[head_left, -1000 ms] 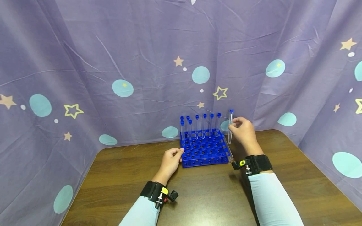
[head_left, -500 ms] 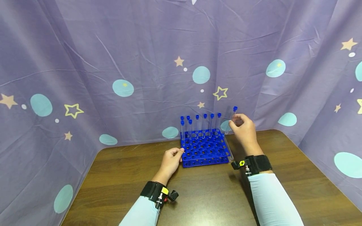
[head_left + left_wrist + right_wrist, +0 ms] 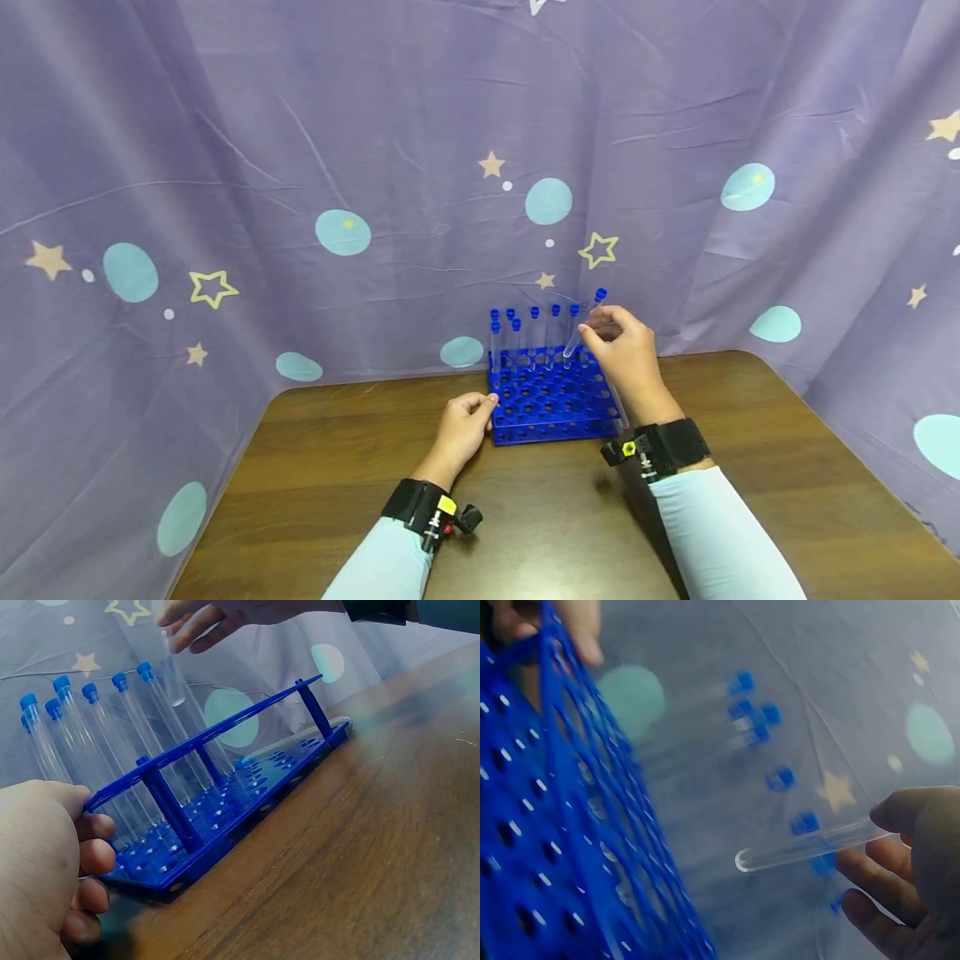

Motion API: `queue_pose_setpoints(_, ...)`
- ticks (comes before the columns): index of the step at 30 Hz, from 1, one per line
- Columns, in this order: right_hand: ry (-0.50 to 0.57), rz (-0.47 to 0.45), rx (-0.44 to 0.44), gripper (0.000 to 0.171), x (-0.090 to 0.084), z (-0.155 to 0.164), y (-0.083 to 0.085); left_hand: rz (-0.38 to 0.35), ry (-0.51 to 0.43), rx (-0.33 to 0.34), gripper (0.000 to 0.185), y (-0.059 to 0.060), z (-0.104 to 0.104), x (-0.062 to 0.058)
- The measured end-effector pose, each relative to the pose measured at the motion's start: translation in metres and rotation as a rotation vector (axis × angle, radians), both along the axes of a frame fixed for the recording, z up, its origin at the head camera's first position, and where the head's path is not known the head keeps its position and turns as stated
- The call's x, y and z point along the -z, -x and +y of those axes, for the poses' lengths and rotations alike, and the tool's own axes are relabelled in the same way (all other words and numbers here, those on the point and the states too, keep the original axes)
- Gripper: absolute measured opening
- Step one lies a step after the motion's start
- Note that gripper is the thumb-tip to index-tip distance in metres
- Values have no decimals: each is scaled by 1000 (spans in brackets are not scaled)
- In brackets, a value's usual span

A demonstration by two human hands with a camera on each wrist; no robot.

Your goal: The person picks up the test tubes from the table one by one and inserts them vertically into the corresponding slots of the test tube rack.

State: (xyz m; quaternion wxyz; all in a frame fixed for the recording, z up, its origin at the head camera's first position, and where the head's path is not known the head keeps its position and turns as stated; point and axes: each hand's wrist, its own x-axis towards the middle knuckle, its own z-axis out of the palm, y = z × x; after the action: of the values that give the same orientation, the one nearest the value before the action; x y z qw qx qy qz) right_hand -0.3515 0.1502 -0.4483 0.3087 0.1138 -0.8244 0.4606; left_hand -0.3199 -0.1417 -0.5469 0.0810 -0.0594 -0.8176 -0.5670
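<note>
The right hand point(image 3: 626, 354) pinches a clear plastic test tube with a blue cap point(image 3: 587, 325) between thumb and fingertips near the capped end. The tube is tilted, its cap up by the fingers and its rounded lower end pointing down and away from the hand toward the far row of the blue plastic test-tube rack point(image 3: 551, 402). In the right wrist view the tube's rounded tip point(image 3: 744, 860) hangs free just above the rack's perforated top plate, not yet in a hole, with the thumb point(image 3: 911, 811) lying along the tube's upper part.

The left hand point(image 3: 467, 421) grips the rack's near corner on its own side, fingers curled round the edge; the left wrist view shows those fingers point(image 3: 90, 855) wrapped round the rack's top plate point(image 3: 225, 735).

Beyond the right hand's fingertips, a row of clear capped tubes point(image 3: 534, 337) stands upright in the far holes of the rack, blue caps on top. The holes nearer both hands hold nothing. Another clear tube point(image 3: 619, 408) lies on the table beside the rack, just under the right wrist.

The rack sits on a dark brown wooden table point(image 3: 525, 517), between the two hands. Behind it hangs a purple cloth printed with stars and pale blue discs point(image 3: 337, 167). Both forearms wear pale sleeves and black wrist straps point(image 3: 671, 446).
</note>
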Motion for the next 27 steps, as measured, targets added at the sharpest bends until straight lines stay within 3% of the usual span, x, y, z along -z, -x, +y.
queue_pose_setpoints(12, -97, -91, -78, 33, 14, -53, 11, 0, -6, 2, 38, -1, 0, 0)
queue_pose_setpoints(19, -187, -161, -38, 27, 20, -61, 21, -9, 7, 4, 37, -1, 0, 0)
queue_pose_setpoints(27, -216, -180, -60, 27, 27, -66, 24, -5, 11, -2, 35, 0, -1, 1)
